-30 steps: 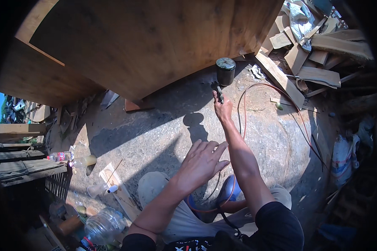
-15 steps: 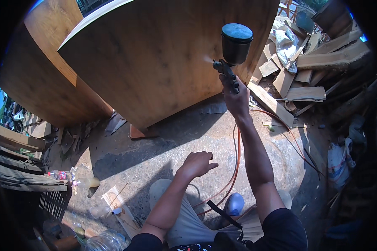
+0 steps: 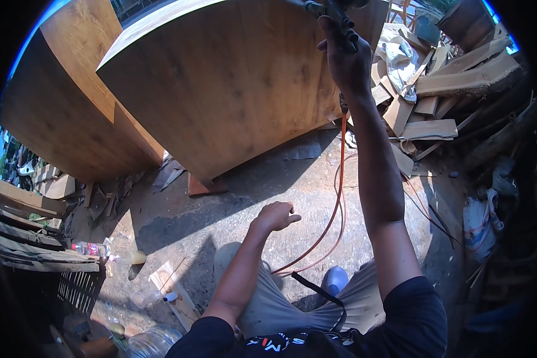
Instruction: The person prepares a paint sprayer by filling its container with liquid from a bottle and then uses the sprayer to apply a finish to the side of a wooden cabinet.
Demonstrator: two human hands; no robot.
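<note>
My right hand (image 3: 347, 62) is raised at the top of the view, wrapped round a dark spray gun (image 3: 340, 22). The gun's paint cup is almost wholly cut off by the upper edge. From below the grip an orange-red air hose (image 3: 342, 152) runs down and curves toward my legs. In front of the gun stands a large brown wooden panel (image 3: 221, 95) with a visible grain, tilted in the view. My left hand (image 3: 277, 216) hangs over the ground in front of my knee, its fingers loosely curled in and nothing in it.
A second wooden panel (image 3: 59, 107) stands at the left. Offcuts of wood (image 3: 429, 128) and a white sack (image 3: 400, 59) are heaped at the right. Plastic bottles (image 3: 128, 257) lie on the ground by wooden slats (image 3: 36, 253). The hose loops across the concrete (image 3: 280, 185).
My right hand has reached farther up and away with the spray gun, taking its cup mostly out of view. The hose has shifted with it. My left hand has moved slightly up.
</note>
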